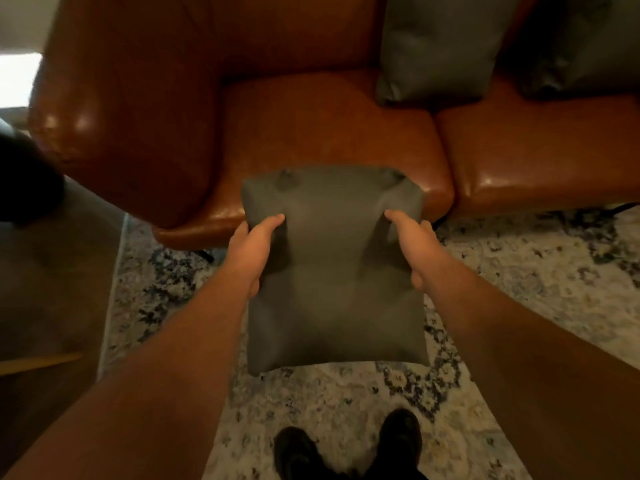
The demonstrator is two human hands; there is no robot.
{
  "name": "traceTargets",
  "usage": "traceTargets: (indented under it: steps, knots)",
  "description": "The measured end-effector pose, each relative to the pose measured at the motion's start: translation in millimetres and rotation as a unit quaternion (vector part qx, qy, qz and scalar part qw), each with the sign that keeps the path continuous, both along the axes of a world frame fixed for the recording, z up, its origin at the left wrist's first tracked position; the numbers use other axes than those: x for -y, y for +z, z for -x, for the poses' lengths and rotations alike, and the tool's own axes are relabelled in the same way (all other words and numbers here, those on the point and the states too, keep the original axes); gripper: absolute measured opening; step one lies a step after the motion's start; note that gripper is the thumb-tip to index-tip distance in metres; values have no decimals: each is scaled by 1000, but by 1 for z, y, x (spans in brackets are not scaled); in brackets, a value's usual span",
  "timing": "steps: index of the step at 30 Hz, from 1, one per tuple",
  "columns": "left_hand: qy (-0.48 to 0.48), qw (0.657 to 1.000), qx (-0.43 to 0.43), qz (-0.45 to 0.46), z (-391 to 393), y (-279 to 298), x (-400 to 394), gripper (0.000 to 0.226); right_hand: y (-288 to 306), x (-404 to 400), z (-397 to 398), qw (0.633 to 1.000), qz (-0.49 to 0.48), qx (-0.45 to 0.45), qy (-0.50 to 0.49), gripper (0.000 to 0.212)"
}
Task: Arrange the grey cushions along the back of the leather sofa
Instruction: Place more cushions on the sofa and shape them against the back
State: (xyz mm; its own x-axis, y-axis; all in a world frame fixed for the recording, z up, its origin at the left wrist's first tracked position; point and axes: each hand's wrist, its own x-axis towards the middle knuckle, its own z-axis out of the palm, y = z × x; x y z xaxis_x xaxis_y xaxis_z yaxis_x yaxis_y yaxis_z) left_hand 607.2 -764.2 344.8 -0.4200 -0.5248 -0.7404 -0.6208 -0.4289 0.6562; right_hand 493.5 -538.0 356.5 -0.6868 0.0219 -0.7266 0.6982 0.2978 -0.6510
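I hold a grey cushion (334, 271) in the air in front of the brown leather sofa (311, 126), over its front edge and the rug. My left hand (254, 251) grips the cushion's left side and my right hand (414, 249) grips its right side, thumbs on top. A second grey cushion (440, 46) leans upright against the sofa back, right of the left seat's middle. A third, darker grey cushion (581, 43) leans against the back at the far right, partly cut off by the frame.
The sofa's rounded left armrest (121, 109) stands close at the left. A patterned pale rug (519, 289) covers the floor under me, with my two dark shoes (349, 448) at the bottom. A dark object (24, 178) sits at the left edge.
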Motion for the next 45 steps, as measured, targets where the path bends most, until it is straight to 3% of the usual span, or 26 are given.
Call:
traceTargets:
  steps: [10, 21, 25, 33, 45]
  knots:
    - [12, 999, -32, 15, 54, 48, 46, 83, 47, 54, 52, 999, 33, -24, -24, 69]
    - [43, 997, -42, 52, 165, 61, 89, 102, 69, 103, 179, 998, 7, -51, 33, 90]
    - [37, 997, -40, 58, 207, 61, 117, 107, 67, 129, 222, 996, 17, -75, 36, 87]
    - [25, 997, -55, 41, 274, 61, 186, 73, 55, 194, 288, 996, 34, -83, 15, 101]
    - [30, 997, -55, 40, 360, 60, 240, 65, 41, 234, 364, 996, 63, -65, 5, 89]
